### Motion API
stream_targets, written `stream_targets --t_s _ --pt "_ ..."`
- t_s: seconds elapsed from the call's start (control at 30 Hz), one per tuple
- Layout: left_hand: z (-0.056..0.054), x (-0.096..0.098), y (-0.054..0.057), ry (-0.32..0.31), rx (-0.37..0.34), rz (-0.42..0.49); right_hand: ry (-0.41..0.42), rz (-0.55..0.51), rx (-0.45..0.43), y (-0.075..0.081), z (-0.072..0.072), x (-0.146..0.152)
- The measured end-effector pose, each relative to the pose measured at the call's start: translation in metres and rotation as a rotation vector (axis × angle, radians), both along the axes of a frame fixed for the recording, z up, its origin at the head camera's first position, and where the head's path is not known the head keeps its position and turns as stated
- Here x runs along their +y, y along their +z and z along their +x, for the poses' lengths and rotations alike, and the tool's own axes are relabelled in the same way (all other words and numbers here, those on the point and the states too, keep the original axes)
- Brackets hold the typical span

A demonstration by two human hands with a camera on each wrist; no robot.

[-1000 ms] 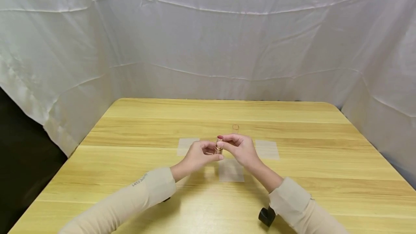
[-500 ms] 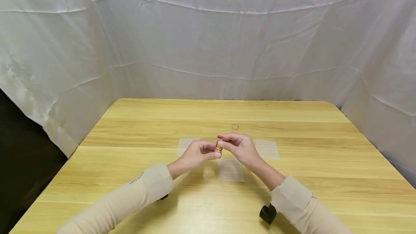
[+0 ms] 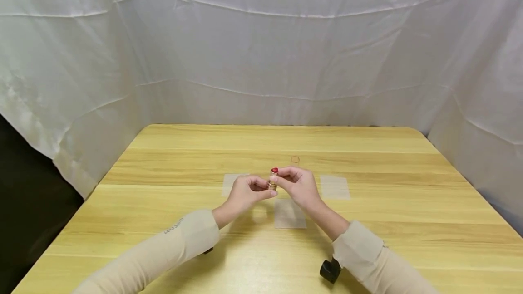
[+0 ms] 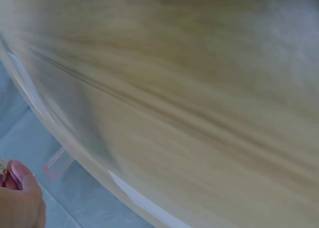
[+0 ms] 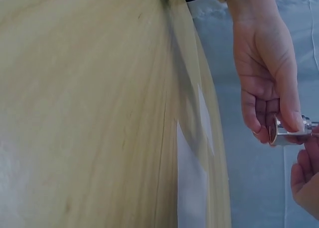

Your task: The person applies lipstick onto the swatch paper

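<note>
Creased pale cloth (image 3: 261, 49) hangs behind a wood-grained table (image 3: 184, 149), beside what may be dark floor (image 3: 28, 212).

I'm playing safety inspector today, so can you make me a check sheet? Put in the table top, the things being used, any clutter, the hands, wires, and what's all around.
Surface: wooden table, pale yellow-brown with visible grain
Job's things: lipstick, red tip up, held above the table
Clutter: three pale squares lying flat; a clear piece with a reddish rim, beyond the hands; a black object by the right sleeve
Hands: left hand pinches the lipstick low; right hand pinches it higher
Cables: nothing seen
Surroundings: pale, creased cloth behind and at both sides
</note>
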State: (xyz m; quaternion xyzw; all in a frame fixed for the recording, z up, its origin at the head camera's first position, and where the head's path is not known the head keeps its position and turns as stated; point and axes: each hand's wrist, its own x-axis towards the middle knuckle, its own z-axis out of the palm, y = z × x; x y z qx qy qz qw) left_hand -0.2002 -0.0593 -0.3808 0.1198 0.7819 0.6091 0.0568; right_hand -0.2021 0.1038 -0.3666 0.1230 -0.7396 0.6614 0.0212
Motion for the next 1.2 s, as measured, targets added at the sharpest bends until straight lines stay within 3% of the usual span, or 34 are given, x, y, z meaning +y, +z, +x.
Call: stream_targets --t_s 0.27,0.5,0.7,0.87,1.03,1.2 --pt "0.003 0.002 0.001 0.065 0.024 -0.028 -0.06 -0.039 0.013 -0.005 0.0 -0.004" --pt "0.004 0.003 0.001 0.07 0.039 -0.025 -0.085 -0.042 -0.058 -0.001 0.001 -0.005" --pt "0.001 -0.001 0.001 0.094 0.015 0.008 -0.076 -0.061 -0.075 0.002 0.0 -0.005" --pt "0.0 -0.01 0.006 0.099 0.059 0.02 -0.057 -0.083 -0.102 0.006 0.0 -0.004" --pt "-0.002 -0.026 0.009 0.148 0.076 0.032 -0.038 0.032 -0.103 0.002 -0.003 0.0" --pt "-0.005 -0.048 0.014 0.227 -0.012 0.019 -0.048 0.249 0.008 -0.006 -0.008 0.003"
